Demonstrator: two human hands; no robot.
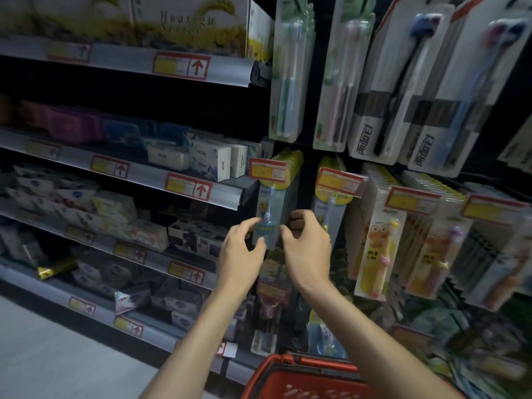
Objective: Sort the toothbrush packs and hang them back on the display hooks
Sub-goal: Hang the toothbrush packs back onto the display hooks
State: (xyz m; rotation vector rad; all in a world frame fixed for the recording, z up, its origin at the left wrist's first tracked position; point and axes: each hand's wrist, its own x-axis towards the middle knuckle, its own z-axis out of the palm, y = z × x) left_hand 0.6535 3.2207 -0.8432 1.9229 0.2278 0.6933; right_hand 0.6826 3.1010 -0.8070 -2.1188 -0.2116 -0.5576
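Red basket nearest, low in front of me; contents not readable.

Step in hand, as I judge it: seating one sorted pack on its hook.

Left grip: narrow, thumb and forefinger pinching the lower left corner of the pack.

Right grip: also narrow, fingers curled round the lower right edge, thumb toward the front.

Toothbrush pack: blue card with a child's brush. It is upright, at the front of a row hanging below a price tag. The hook is hidden behind the tag, so I cannot tell whether the hanging hole is fully on.

Next move, estimate: slide the pack back along the hook until flush with the row, square it, then let go with one side at a time so it does not swing off.

Just right, a second blue row. Beyond it, yellow packs. Farthest up, tall packs.
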